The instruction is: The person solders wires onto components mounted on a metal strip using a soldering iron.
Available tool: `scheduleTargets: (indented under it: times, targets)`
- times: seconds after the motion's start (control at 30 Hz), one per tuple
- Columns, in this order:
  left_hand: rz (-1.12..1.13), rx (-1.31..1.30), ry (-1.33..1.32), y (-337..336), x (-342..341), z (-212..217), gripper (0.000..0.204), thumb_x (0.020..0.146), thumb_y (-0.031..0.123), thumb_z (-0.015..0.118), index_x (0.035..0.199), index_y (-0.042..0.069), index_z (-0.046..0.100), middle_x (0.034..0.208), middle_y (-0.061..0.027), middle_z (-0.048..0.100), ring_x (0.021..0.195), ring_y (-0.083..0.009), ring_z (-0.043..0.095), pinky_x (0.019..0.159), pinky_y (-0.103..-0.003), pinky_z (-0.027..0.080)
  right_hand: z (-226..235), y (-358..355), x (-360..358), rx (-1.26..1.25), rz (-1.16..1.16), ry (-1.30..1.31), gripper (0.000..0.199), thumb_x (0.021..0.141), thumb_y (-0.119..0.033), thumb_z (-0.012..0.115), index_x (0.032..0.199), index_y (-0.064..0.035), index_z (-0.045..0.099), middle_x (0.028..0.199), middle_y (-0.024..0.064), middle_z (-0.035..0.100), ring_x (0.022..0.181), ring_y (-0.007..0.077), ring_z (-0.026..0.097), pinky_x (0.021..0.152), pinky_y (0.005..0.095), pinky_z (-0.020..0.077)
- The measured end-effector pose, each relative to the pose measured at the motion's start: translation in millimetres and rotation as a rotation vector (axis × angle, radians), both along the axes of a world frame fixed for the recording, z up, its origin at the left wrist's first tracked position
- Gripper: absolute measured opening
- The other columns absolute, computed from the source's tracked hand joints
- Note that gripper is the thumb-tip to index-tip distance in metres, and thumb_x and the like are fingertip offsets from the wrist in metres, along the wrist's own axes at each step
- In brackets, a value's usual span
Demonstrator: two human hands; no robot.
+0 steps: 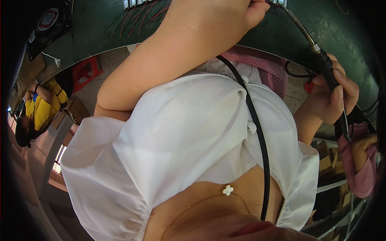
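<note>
My right hand [341, 90] grips the dark handle of a soldering iron [309, 37], its metal shaft slanting up and left. The iron's tip reaches a strip of small pale parts [280, 2] at the top edge of the head view. Close by, my left hand [254, 14] is closed, thumb and finger pressed together near that strip. Most of its fingers, and whatever they pinch, are cut off by the frame edge. Left of my forearm, a row of small white blocks [134, 3] has thin red and black wires [141, 18] fanning out over the green worktop [94, 36].
A black box-like item [47, 25] with a round red label stands on the worktop's left. A red stool [89, 71] and a person in yellow [42, 108] are beyond. A black cable [258, 128] crosses my front. At right, a pink sleeve [358, 170] shows near cardboard boxes [327, 156].
</note>
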State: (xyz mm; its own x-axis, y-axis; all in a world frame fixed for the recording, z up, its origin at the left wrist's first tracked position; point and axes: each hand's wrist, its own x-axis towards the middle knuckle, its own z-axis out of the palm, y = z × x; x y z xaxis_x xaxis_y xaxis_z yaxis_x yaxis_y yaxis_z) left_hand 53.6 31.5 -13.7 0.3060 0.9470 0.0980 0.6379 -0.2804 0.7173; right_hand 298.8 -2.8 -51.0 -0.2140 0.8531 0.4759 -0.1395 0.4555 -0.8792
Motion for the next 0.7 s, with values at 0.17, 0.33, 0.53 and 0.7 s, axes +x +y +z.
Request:
scheduleTargets:
  times: [0.17,0.33,0.53,0.7]
  targets:
    - [-0.007,0.051,0.053,-2,3,8,0.015,0.075,0.011,0.061,0.066,0.000,0.058,0.062,-0.0171,0.057,0.059,-0.0338,0.056,0.055,-0.039,0.045,-1,0,-1,0.008,-0.014,-0.018,0.027,0.079,-0.011,0.043,0.095,0.0089,0.051,0.057,0.0157,0.051,0.054,0.0197,0.051,0.070,0.0438,0.0464]
    - [-0.008,0.056,0.045,-2,4,8,0.014,0.075,0.011,0.061,0.067,0.000,0.058,0.063,-0.0174,0.057,0.060,-0.0340,0.056,0.056,-0.039,0.045,1,0,0,-0.002,-0.017,-0.028,0.027,0.079,-0.011,0.044,0.095,0.0090,0.051,0.057,0.0161,0.052,0.054,0.0202,0.051,0.072,0.0451,0.0461]
    - [0.018,0.022,-0.022,-2,-1,-13,0.015,0.075,0.011,0.061,0.067,-0.001,0.058,0.064,-0.0176,0.057,0.060,-0.0339,0.057,0.056,-0.038,0.045,0,-1,3,-0.050,-0.057,0.074,0.029,0.080,-0.012,0.043,0.098,0.0075,0.052,0.056,0.0154,0.052,0.058,0.0242,0.055,0.072,0.0462,0.0463]
    - [-0.003,0.035,0.020,-2,3,3,0.015,0.075,0.012,0.060,0.068,-0.001,0.059,0.065,-0.0181,0.058,0.062,-0.0345,0.057,0.058,-0.039,0.046,2,-1,0,-0.035,-0.031,0.042,0.029,0.080,-0.012,0.042,0.098,0.0071,0.052,0.056,0.0155,0.052,0.061,0.0274,0.057,0.070,0.0420,0.0474]
